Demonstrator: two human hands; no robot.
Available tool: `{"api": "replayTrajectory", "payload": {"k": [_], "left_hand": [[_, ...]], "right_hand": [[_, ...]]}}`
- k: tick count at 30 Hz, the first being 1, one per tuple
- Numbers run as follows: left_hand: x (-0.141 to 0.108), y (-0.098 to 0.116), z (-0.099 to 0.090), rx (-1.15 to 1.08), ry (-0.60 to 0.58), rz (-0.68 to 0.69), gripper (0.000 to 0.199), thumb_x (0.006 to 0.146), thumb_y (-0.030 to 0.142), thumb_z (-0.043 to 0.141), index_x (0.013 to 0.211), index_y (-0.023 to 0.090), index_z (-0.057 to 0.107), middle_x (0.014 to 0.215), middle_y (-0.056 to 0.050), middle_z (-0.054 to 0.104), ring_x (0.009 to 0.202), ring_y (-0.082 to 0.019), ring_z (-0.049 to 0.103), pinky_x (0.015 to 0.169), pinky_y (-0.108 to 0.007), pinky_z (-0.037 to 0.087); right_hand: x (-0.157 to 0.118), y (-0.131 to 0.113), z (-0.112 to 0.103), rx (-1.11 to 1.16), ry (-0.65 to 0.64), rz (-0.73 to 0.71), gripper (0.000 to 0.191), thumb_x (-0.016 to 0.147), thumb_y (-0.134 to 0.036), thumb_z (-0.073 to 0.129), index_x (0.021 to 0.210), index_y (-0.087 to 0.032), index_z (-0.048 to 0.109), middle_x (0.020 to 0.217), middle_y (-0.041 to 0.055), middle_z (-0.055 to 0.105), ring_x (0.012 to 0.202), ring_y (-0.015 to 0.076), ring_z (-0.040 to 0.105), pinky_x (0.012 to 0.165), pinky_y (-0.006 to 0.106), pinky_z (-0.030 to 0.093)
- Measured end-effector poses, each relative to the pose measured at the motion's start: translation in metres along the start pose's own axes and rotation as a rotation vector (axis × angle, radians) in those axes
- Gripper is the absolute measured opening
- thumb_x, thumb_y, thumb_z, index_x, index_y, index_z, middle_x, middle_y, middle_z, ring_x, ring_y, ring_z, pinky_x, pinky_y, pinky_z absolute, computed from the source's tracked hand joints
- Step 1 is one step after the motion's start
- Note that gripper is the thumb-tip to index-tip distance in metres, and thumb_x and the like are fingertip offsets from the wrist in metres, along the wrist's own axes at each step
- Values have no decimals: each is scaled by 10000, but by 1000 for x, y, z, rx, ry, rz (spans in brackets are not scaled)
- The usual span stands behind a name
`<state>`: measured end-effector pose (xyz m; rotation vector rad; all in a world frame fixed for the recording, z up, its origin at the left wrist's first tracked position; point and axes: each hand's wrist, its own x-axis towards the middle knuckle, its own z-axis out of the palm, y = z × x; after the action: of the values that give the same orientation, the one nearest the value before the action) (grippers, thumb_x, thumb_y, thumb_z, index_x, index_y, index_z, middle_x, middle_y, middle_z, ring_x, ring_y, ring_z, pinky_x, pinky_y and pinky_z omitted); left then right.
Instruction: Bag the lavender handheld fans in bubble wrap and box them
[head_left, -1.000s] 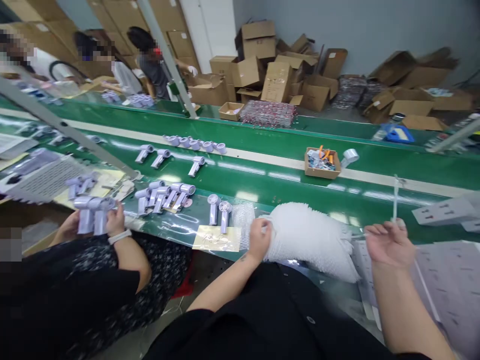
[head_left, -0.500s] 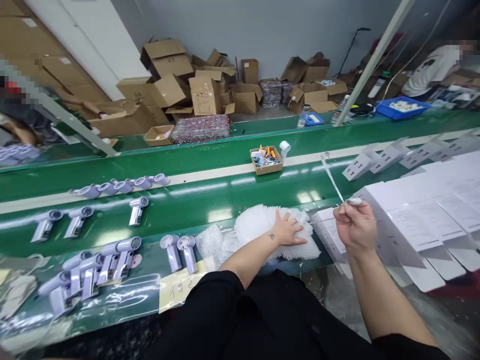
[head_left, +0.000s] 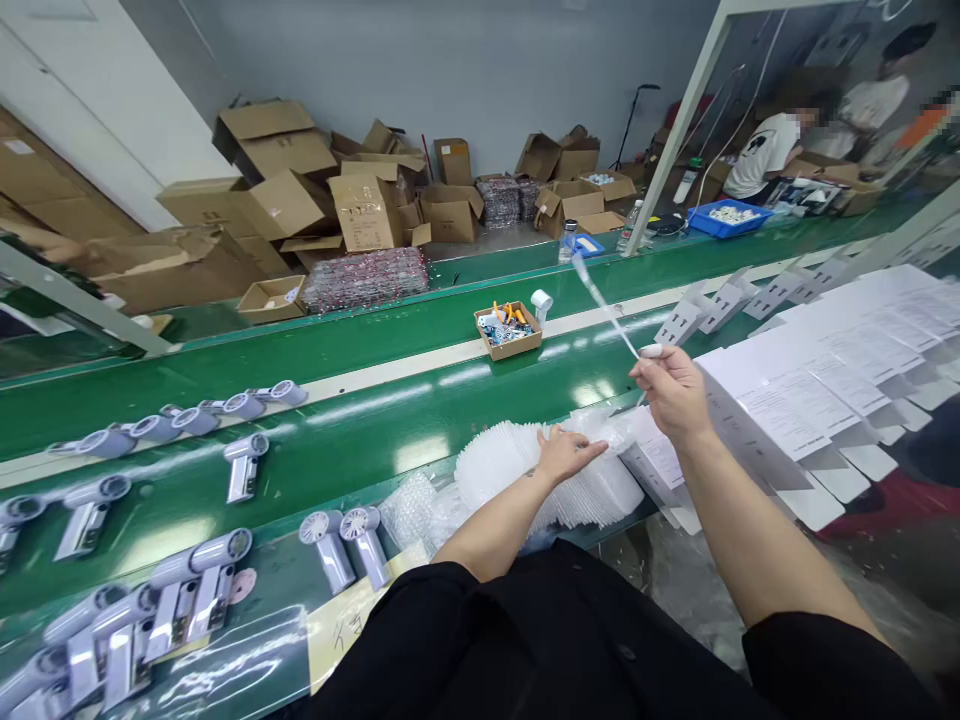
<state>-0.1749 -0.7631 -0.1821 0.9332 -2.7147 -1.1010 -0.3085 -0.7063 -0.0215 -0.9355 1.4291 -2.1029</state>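
My left hand (head_left: 566, 455) rests with spread fingers on a fanned stack of white translucent bags (head_left: 487, 462). Raised to the right, my right hand (head_left: 671, 385) pinches the end of a thin white strip (head_left: 606, 305), seen edge-on, which points up and away to the left. Crumpled bubble wrap (head_left: 411, 510) lies left of the stack. Two pale purple handheld fans (head_left: 365, 540) lie beside that wrap, partly over a yellow paper with writing (head_left: 341, 625).
White open boxes (head_left: 780, 400) stand in a row at the right. A small carton of parts (head_left: 514, 345) sits on the green belt. More fans (head_left: 124, 640) lie at the left. People work at the upper right near a blue tray (head_left: 727, 225).
The view has turned to the right. The strip in my right hand now stands further out to the left and looks longer. My left hand stays on the stack, its fingers shifted slightly.
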Motion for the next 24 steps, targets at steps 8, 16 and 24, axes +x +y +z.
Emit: {"api": "replayTrajectory", "payload": {"k": [8,16,24], "left_hand": [[13,19,5,517,117,-3,470,780,520,548,1014,124,646,1088,-172,599,1142,-323,400,1008,-573,193],[10,31,29,685,-153,607,529,757,585,538,1108,195,606,1218,-130,539,1232,-326,332,1057,-574,50],[10,1,31,694,-414,354,873,562,852,434,1243,315,539,1273,-130,524,1235,-449,300,984,-662,-83]], "right_hand": [[-2,14,18,52,-20,94,166,677,-220,658,826,-205,586,596,-33,601,494,68,429,482,207,307],[-1,15,22,47,14,85,175,681,-235,651,826,-191,565,584,-37,596,467,61,414,463,207,294],[18,-93,-11,153,157,-280,218,653,-26,632,771,-191,553,558,-51,557,442,60,454,416,181,311]]}}
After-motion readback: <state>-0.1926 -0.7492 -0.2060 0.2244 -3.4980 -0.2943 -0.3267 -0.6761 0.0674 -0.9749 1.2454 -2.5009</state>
